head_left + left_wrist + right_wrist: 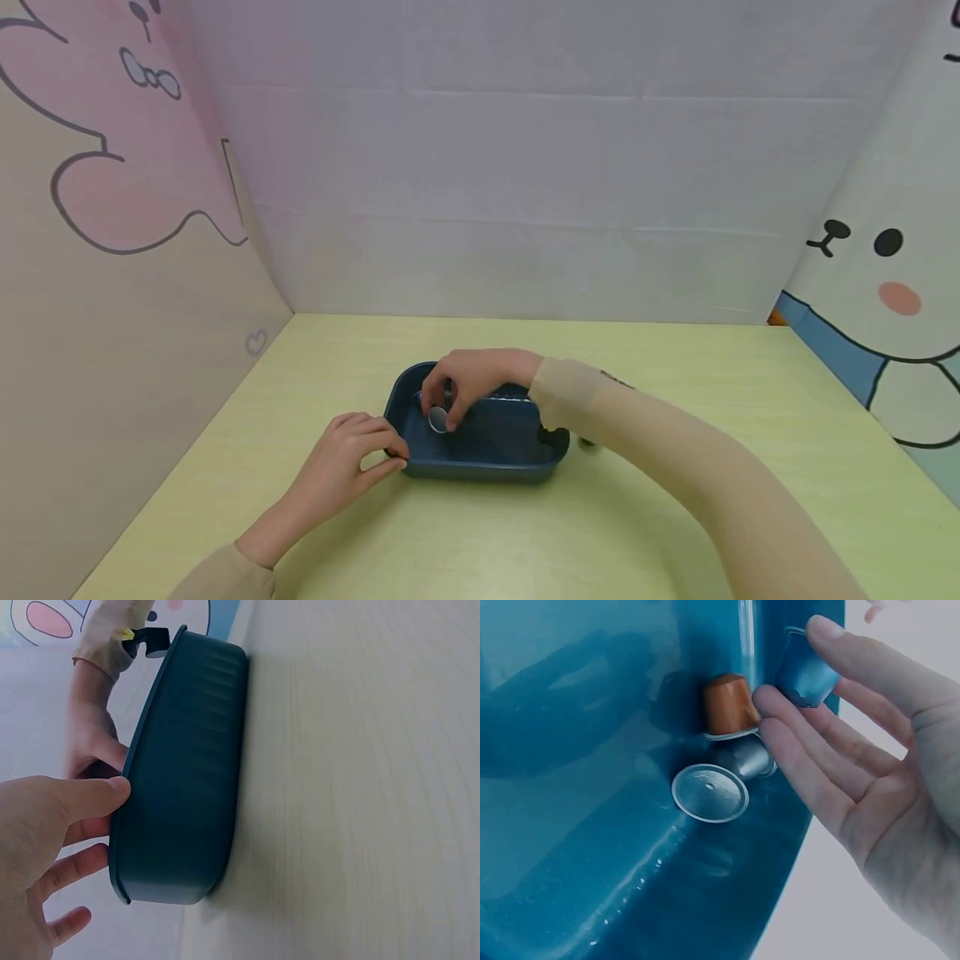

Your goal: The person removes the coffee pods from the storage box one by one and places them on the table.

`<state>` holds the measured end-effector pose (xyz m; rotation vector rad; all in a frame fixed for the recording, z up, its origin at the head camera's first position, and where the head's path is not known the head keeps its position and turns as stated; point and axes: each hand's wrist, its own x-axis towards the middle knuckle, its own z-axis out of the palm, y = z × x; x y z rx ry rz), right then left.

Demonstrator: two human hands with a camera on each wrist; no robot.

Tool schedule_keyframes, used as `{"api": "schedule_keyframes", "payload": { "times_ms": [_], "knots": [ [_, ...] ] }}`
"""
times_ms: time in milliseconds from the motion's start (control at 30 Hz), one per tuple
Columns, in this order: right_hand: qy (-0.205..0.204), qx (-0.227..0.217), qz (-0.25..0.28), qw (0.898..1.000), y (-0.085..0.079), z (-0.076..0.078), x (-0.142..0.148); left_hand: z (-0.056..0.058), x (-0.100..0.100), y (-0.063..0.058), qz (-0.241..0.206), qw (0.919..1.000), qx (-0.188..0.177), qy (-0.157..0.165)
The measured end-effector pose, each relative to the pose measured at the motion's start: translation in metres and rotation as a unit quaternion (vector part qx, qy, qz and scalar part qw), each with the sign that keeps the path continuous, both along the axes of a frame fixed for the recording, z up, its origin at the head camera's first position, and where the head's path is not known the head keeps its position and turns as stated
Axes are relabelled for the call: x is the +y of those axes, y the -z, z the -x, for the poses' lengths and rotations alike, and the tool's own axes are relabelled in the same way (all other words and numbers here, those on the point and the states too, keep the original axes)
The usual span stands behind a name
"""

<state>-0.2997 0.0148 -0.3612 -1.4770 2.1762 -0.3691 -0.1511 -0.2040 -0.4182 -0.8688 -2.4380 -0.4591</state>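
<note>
A blue coffee capsule point(806, 675) is in my right hand point(480, 375), between the thumb and fingers, inside the left end of a dark blue tray point(480, 471). Just beside those fingers, in the right wrist view, a copper-coloured capsule point(729, 706) stands on its rim. Against it lies a silver capsule point(750, 756), and a round foil lid point(710, 793) faces up at the wrist camera. My left hand point(348, 458) pinches the tray's near left rim, its thumb on the outer wall in the left wrist view.
The tray rests on a pale yellow-green table point(330, 358). A black wrist camera point(553, 435) on the right forearm overlaps the tray's right end. A small dark object point(587, 442) shows beside that end, partly behind the sleeve. Printed cloth walls point(525, 167) stand at the back and sides.
</note>
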Motion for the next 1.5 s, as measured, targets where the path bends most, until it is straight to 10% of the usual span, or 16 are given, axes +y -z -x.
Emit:
{"api": "schedule_keyframes", "payload": {
  "times_ms": [1500],
  "knots": [
    [0.192,-0.081,0.229,0.951,-0.007,-0.028,0.068,-0.001,0.002,0.0,-0.006,1.0,-0.005,-0.001]
  ]
}}
